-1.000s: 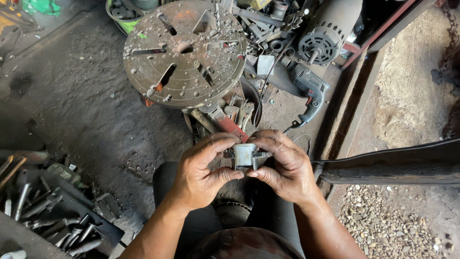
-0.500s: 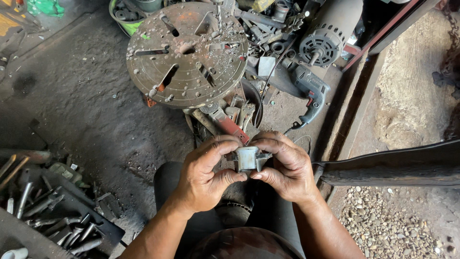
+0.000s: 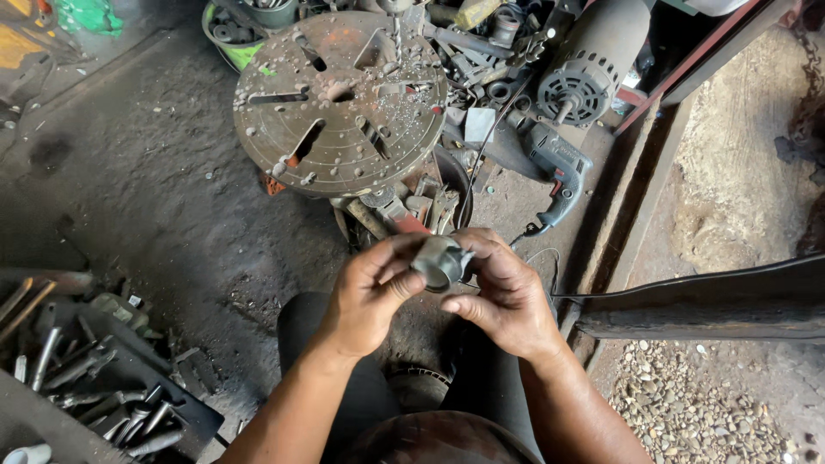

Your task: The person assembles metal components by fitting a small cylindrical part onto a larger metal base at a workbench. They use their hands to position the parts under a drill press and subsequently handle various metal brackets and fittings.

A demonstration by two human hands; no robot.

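I see the metal part was turned since a moment ago: now its round opening faces me. Left hand and right hand both pinch it, just below the round plate. I judge inspection goes on.

metal part: back and underside hidden behind fingers of left hand and right hand; exact kind not discernible.
green tub: cut by top edge, partly behind round slotted plate.
electric motor: top cut off.
tool tray: cut off at left edge and bottom; small pieces indistinct.
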